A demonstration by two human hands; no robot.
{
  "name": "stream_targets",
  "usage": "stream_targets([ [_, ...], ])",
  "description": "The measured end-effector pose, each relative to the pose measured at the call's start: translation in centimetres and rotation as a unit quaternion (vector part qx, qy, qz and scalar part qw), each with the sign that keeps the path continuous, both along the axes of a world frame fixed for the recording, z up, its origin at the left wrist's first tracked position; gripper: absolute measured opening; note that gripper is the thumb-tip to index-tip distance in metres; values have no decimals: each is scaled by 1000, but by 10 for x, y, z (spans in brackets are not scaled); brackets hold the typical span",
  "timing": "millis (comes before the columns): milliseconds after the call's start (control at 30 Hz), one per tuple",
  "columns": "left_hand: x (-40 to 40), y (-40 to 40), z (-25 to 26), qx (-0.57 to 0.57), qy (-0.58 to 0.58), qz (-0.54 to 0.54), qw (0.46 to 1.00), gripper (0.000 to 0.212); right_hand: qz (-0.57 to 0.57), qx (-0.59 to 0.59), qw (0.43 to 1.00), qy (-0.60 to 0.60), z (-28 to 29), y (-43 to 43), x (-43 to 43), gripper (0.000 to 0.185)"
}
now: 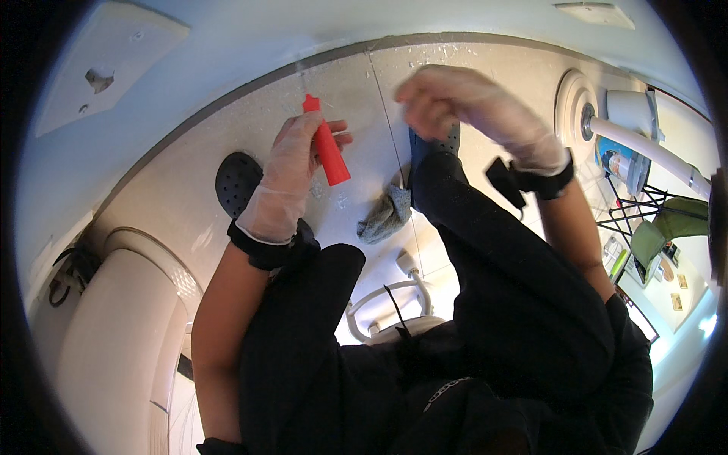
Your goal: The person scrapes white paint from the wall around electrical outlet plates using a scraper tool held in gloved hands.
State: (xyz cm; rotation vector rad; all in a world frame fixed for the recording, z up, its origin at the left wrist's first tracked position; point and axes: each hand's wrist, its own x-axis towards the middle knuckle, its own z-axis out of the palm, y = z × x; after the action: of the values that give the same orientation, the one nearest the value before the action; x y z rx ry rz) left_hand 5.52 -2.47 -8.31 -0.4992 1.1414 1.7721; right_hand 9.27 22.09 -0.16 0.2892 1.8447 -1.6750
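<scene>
A red tool handle or sleeve (331,152) with a notched top rests in my left hand (307,139), which wears a clear thin glove; the thumb lies along it. What extends beyond its upper end is too faint to tell. My right hand (435,102), gloved the same way, is blurred, with bent fingers above a dark clog; whether it holds anything cannot be told. Below and between the hands a grey rag (387,216) lies crumpled on the tiled floor (352,68).
Pale flakes lie along the wall's dark skirting (398,41). A beige rounded fixture (119,307) stands at left. At right are a round base with a pole (642,142), a bucket (631,111) and a green folding chair (648,242). A low stool (398,330) is beneath me.
</scene>
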Motion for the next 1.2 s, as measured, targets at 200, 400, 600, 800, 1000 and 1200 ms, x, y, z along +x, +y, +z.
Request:
stream_targets([
  [200, -8, -10, -6, 27, -6, 55, 998, 39, 336, -459, 781, -258, 13, 23, 22, 69],
  [400, -7, -6, -3, 33, -12, 48, 998, 39, 231, 309, 900, 204, 12, 44, 18, 53],
  [600, -6, -12, -8, 37, 4, 54, 998, 39, 341, -510, 789, -29, 50, 44, 22, 65],
  [800, -6, -8, 4, 37, -3, 21, 999, 38, 242, 290, 905, 196, 36, 67, 46, 39],
  [1000, -5, -16, -5, 36, -5, 42, 998, 35, 4, -338, 941, 17, 58, 88, 51, 54],
  [1200, -5, -12, 0, 44, -2, 17, 999, 33, 381, 646, 653, 102, -24, 91, 104, 40],
])
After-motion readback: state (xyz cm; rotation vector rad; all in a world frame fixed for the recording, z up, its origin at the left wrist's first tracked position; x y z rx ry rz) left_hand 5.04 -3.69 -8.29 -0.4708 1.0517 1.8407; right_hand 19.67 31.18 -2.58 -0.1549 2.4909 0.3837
